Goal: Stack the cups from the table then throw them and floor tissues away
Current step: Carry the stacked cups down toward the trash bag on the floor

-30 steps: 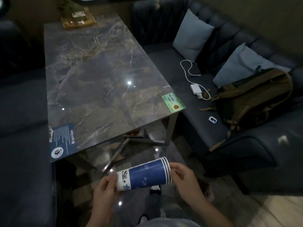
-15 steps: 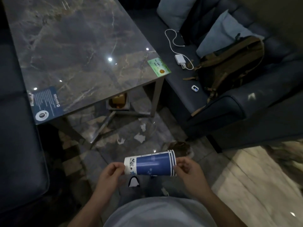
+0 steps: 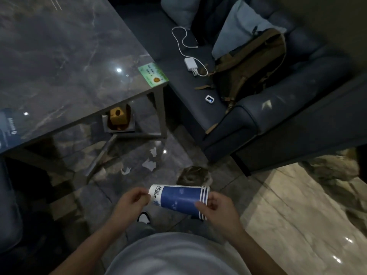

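A stack of blue and white paper cups (image 3: 179,199) lies sideways in front of my waist, held at both ends. My left hand (image 3: 132,201) pinches its narrow white base. My right hand (image 3: 218,210) grips the wide rim end, where several nested rims show. Three crumpled white tissues lie on the dark floor beyond the stack: one (image 3: 149,165) near the table leg, a smaller one (image 3: 125,170) to its left, and another (image 3: 153,151) further back.
The marble table (image 3: 65,62) fills the upper left, with a yellow box (image 3: 117,117) on a shelf under it. A dark sofa (image 3: 278,120) on the right holds a brown backpack (image 3: 252,62), a white charger (image 3: 191,64) and cushions. Lighter floor tiles lie at lower right.
My view has tilted down and away from the table, bringing the floor and its tissues into sight. Both hands keep hold of the cup stack, which stays sideways.
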A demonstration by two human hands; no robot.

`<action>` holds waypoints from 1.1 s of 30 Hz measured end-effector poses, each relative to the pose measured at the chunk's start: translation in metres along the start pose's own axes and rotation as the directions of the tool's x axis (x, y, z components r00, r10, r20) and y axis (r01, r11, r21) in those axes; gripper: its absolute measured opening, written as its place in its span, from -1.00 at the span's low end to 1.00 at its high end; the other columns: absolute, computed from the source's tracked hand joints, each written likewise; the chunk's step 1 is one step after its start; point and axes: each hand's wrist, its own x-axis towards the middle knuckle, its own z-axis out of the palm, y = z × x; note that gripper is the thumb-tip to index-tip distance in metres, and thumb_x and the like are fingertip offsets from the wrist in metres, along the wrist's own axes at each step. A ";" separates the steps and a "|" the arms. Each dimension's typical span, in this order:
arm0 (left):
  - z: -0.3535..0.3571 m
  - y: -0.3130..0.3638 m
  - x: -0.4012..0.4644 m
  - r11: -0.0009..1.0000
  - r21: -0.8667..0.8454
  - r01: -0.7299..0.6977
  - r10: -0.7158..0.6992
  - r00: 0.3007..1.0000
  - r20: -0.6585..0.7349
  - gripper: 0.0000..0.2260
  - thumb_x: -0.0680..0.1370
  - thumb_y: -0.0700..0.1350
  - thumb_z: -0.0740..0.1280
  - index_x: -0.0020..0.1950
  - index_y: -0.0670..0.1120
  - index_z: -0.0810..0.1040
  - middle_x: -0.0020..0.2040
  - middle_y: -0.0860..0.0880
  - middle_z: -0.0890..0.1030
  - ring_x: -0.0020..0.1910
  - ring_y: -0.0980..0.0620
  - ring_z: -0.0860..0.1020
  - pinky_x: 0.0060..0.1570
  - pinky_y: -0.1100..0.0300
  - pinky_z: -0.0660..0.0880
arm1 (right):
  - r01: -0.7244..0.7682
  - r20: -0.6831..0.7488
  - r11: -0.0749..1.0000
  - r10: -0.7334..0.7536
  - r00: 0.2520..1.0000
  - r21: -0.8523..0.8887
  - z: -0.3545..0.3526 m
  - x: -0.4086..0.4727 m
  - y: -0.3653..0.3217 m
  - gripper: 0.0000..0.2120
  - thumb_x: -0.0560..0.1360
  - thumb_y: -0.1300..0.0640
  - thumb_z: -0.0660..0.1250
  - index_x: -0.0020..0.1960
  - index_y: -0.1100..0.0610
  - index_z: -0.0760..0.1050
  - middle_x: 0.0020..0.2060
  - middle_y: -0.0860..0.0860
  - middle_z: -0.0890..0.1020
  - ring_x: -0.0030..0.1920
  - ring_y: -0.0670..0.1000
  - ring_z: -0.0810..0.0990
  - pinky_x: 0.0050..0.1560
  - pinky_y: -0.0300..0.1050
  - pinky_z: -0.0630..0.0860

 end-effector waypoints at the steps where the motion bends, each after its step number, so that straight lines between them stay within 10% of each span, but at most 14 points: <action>1: 0.016 0.005 0.001 1.000 0.011 0.002 -0.002 1.000 0.001 -0.95 0.49 -0.18 0.40 -0.12 -0.04 0.63 -0.23 -0.08 0.65 -0.23 -0.01 0.56 -0.13 0.02 0.49 | -0.001 0.011 1.000 0.001 1.000 -0.012 -0.014 0.001 0.006 -0.84 0.42 0.15 0.47 -0.06 -0.03 0.55 -0.22 -0.10 0.69 -0.20 -0.18 0.67 -0.20 -0.23 0.59; 14: 0.176 0.010 0.032 0.978 0.059 0.200 -0.202 0.979 0.033 -0.92 0.54 -0.17 0.34 -0.03 -0.10 0.62 -0.22 -0.04 0.64 -0.22 0.01 0.59 -0.16 0.13 0.55 | -0.129 0.117 0.969 0.156 0.981 -0.210 -0.138 0.061 0.093 -0.86 0.49 0.15 0.39 0.05 0.10 0.59 -0.12 0.06 0.70 -0.12 -0.04 0.66 -0.09 -0.11 0.60; 27: 0.209 -0.072 0.187 0.945 -0.068 0.321 -0.318 0.947 0.043 -0.84 0.56 -0.36 0.28 -0.04 -0.11 0.55 -0.21 0.01 0.58 -0.23 0.09 0.54 -0.39 0.52 0.44 | -0.229 0.089 0.931 0.263 0.961 -0.286 -0.062 0.203 0.164 -0.92 0.48 0.17 0.37 -0.15 0.19 0.56 -0.24 0.12 0.68 -0.18 0.08 0.66 -0.21 -0.09 0.57; 30: 0.212 -0.108 0.241 0.935 -0.081 0.345 -0.341 0.938 0.055 -0.81 0.57 -0.35 0.28 -0.05 -0.07 0.55 -0.07 -0.11 0.60 -0.09 -0.06 0.57 -0.14 0.33 0.58 | -0.239 0.062 0.922 0.269 0.961 -0.303 -0.035 0.250 0.194 -0.92 0.49 0.19 0.35 -0.15 0.19 0.57 -0.27 0.09 0.67 -0.31 -0.07 0.59 -0.38 -0.41 0.41; 33: 0.221 -0.150 0.292 0.936 -0.033 0.349 -0.342 0.930 0.132 -0.87 0.58 -0.09 0.31 0.09 0.07 0.58 0.12 -0.01 0.63 0.09 0.00 0.58 0.24 0.00 0.49 | -0.238 0.028 0.914 0.262 0.965 -0.329 -0.010 0.298 0.231 -0.80 0.47 0.17 0.36 -0.24 0.29 0.51 -0.32 0.28 0.61 -0.41 -0.02 0.48 -0.39 -0.18 0.38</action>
